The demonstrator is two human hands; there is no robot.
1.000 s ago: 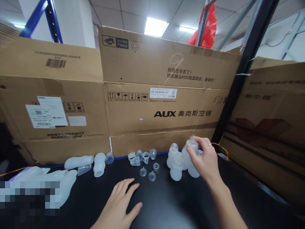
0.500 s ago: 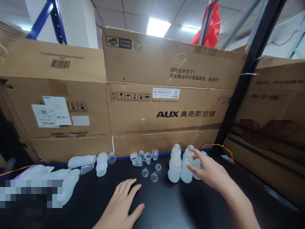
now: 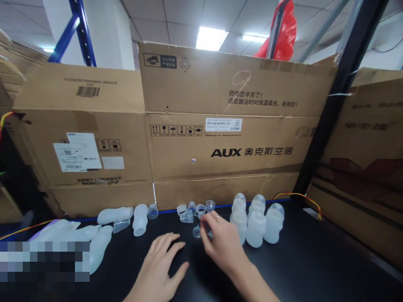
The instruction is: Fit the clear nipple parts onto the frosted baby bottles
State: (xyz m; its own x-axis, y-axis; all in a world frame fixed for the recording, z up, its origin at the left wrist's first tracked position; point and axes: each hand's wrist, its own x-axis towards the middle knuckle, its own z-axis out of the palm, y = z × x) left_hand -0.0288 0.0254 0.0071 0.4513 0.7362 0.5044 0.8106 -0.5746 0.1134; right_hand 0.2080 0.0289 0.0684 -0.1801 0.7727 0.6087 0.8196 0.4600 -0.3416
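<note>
Several translucent plastic bottles point(image 3: 255, 220) stand upright in a cluster on the black table point(image 3: 315, 260). My right hand point(image 3: 218, 243) is left of them, fingers spread and reaching down onto small clear caps point(image 3: 197, 231); one cap shows at my fingertips and whatever lies under the hand is hidden. Just behind sits a group of small clear cups and rings point(image 3: 193, 209). My left hand point(image 3: 160, 268) rests flat on the table, palm down, holding nothing.
More translucent bottles lie on their sides at the left point(image 3: 115, 214), point(image 3: 140, 219), point(image 3: 100, 247). Large cardboard boxes point(image 3: 220, 138) wall off the back of the table. A black shelf post point(image 3: 340, 96) rises at the right, with red and yellow wires point(image 3: 302, 196) at its foot.
My right hand let go of a bottle, leaving it standing in the cluster, and moved left to the small clear caps. My left hand stayed flat on the table.
</note>
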